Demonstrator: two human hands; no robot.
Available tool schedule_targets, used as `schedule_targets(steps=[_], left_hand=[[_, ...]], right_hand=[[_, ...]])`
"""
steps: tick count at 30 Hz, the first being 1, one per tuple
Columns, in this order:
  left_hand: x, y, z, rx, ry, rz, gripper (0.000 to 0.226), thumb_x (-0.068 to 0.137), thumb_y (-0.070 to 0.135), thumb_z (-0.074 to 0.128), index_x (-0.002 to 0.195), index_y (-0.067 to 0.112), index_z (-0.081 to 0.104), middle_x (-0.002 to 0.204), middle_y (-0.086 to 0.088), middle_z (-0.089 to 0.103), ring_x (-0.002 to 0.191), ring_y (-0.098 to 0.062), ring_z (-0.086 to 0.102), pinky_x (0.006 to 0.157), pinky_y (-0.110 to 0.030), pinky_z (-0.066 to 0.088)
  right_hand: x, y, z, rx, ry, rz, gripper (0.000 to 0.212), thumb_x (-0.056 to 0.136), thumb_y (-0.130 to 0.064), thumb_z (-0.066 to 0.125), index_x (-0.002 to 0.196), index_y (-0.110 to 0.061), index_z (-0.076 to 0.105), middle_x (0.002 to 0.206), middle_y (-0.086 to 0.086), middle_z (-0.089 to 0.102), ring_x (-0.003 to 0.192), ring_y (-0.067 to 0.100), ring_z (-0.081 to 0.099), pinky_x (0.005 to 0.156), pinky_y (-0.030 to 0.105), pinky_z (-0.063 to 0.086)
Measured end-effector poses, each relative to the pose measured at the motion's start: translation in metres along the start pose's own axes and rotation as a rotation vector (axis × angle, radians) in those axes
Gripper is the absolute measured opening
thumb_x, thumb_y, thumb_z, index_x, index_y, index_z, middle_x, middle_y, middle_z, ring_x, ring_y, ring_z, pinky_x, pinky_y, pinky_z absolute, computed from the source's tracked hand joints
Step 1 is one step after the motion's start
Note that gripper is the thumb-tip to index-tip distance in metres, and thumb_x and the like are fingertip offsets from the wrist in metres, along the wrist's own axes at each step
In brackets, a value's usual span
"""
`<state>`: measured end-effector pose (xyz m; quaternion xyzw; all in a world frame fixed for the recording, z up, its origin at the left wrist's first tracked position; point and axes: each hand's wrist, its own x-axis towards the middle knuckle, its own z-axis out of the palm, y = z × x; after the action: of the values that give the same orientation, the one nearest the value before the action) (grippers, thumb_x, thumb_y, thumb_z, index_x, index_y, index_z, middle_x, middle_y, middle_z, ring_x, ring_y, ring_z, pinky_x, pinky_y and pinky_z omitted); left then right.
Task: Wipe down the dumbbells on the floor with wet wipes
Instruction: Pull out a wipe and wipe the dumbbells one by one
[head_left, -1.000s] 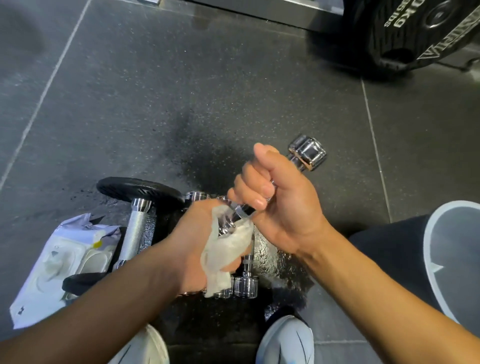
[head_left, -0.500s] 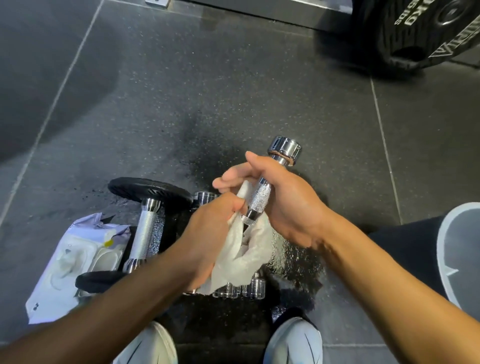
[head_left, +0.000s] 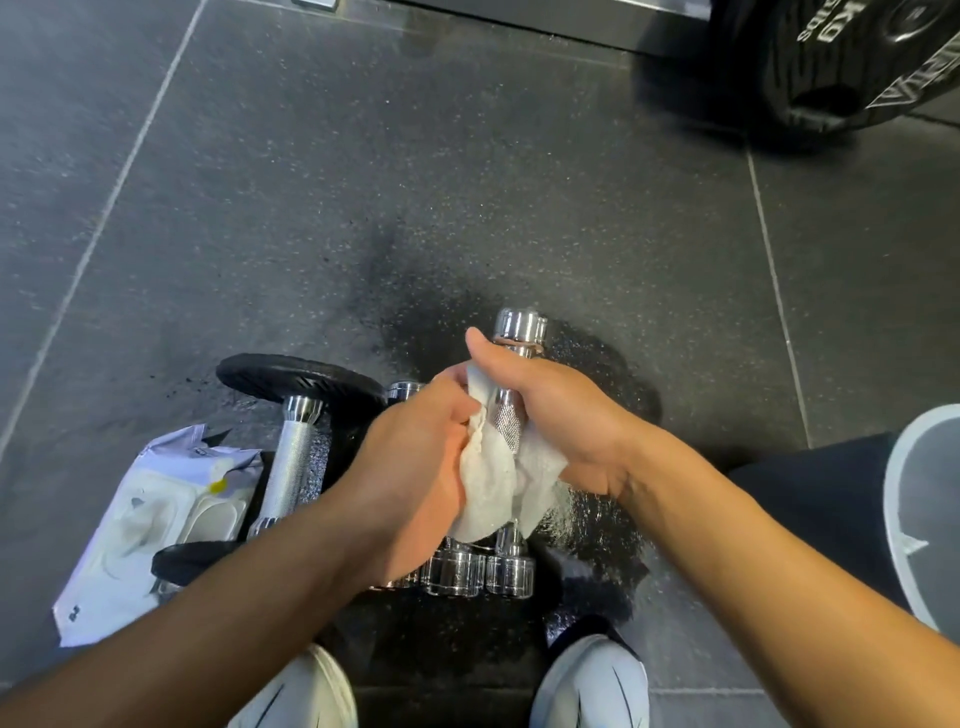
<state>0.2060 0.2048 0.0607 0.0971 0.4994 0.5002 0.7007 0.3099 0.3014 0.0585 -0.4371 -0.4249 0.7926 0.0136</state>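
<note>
Two grips work one chrome dumbbell (head_left: 519, 332), held nearly upright above the floor (head_left: 363, 182): right grip (head_left: 561, 415) curled round its knurled handle, left grip (head_left: 415, 467) pinching a crumpled wipe (head_left: 493, 483) against the bar. I judge it dense, rigid and slick where wet, so the knurling gives the safest hold. Top head mirror-bright; the lower seems hidden behind the wipe.
</note>
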Motion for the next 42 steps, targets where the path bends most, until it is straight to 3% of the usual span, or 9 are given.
schedule_targets(steps=[7,10,14,18,21,23,28,37,42], left_hand=[[0.004,-0.006,-0.011,-0.097,-0.081,-0.068,0.040,0.081,0.020,0.060,0.117,0.006,0.063,0.104,-0.015,0.062,0.090,-0.033,0.054,0.088,-0.051,0.037],[0.010,-0.002,-0.019,-0.138,-0.048,0.033,0.048,0.073,0.009,0.052,0.120,0.005,0.058,0.122,-0.018,0.064,0.115,-0.042,0.059,0.110,-0.056,0.038],[0.010,0.006,-0.031,-0.089,0.057,0.145,0.073,0.055,-0.006,0.046,0.128,-0.004,0.046,0.106,-0.010,0.049,0.097,-0.030,0.044,0.086,-0.049,0.032],[0.011,0.011,-0.033,-0.085,0.061,0.223,0.064,0.062,-0.014,0.046,0.121,0.011,0.053,0.103,-0.011,0.055,0.098,-0.030,0.053,0.089,-0.050,0.043],[0.014,0.011,-0.035,-0.089,0.059,0.256,0.059,0.077,-0.021,0.054,0.130,0.006,0.050,0.112,-0.014,0.060,0.111,-0.030,0.061,0.105,-0.045,0.047],[0.015,0.009,-0.035,-0.097,0.065,0.277,0.049,0.091,-0.019,0.054,0.135,0.000,0.046,0.124,-0.024,0.062,0.126,-0.034,0.060,0.112,-0.047,0.045],[0.016,0.006,-0.032,-0.160,0.103,0.321,0.049,0.095,-0.001,0.065,0.138,-0.003,0.043,0.136,-0.031,0.056,0.131,-0.039,0.057,0.113,-0.054,0.044],[0.010,0.003,-0.026,-0.062,0.081,0.344,0.030,0.098,0.000,0.059,0.127,0.000,0.058,0.123,-0.028,0.068,0.122,-0.042,0.063,0.100,-0.046,0.055],[0.009,0.002,-0.025,-0.055,0.090,0.305,0.019,0.097,0.010,0.062,0.115,0.010,0.070,0.115,-0.014,0.075,0.108,-0.023,0.071,0.097,-0.037,0.055]], right_hand=[[-0.005,0.009,-0.006,-0.024,-0.001,0.024,0.090,0.086,-0.081,0.051,0.117,0.003,0.063,0.102,0.027,0.052,0.097,0.035,0.052,0.106,0.053,0.043],[-0.006,0.035,-0.012,-0.004,0.239,-0.128,0.062,0.099,-0.058,0.045,0.100,-0.001,0.068,0.094,0.016,0.063,0.086,0.030,0.056,0.083,0.050,0.043],[-0.015,0.075,-0.007,0.028,0.209,-0.188,0.034,0.086,-0.021,0.053,0.101,0.008,0.063,0.092,0.025,0.064,0.081,0.030,0.059,0.074,0.045,0.048],[-0.025,0.080,0.003,0.131,0.149,-0.308,0.030,0.088,-0.008,0.054,0.117,-0.001,0.060,0.101,0.017,0.066,0.089,0.025,0.063,0.078,0.035,0.054],[-0.035,0.085,0.015,-0.089,0.471,-0.443,0.010,0.093,0.000,0.058,0.097,-0.007,0.052,0.081,-0.001,0.056,0.072,0.013,0.052,0.068,0.027,0.047],[-0.046,0.085,0.024,-0.338,0.603,-0.596,0.027,0.091,0.006,0.062,0.089,-0.017,0.048,0.077,-0.008,0.052,0.066,0.006,0.048,0.062,0.020,0.043],[-0.043,0.077,0.036,-0.698,0.468,-0.527,0.039,0.089,-0.039,0.072,0.105,-0.040,0.037,0.093,-0.009,0.059,0.073,0.015,0.058,0.064,0.032,0.052],[-0.025,0.050,0.036,-0.853,0.552,-0.467,0.030,0.089,-0.051,0.067,0.106,-0.033,0.051,0.067,-0.012,0.056,0.058,0.007,0.055,0.048,0.025,0.040],[-0.022,0.051,0.036,-0.688,0.366,-0.421,0.026,0.090,-0.042,0.069,0.111,-0.030,0.061,0.076,0.000,0.069,0.050,0.010,0.050,0.051,0.031,0.045]])
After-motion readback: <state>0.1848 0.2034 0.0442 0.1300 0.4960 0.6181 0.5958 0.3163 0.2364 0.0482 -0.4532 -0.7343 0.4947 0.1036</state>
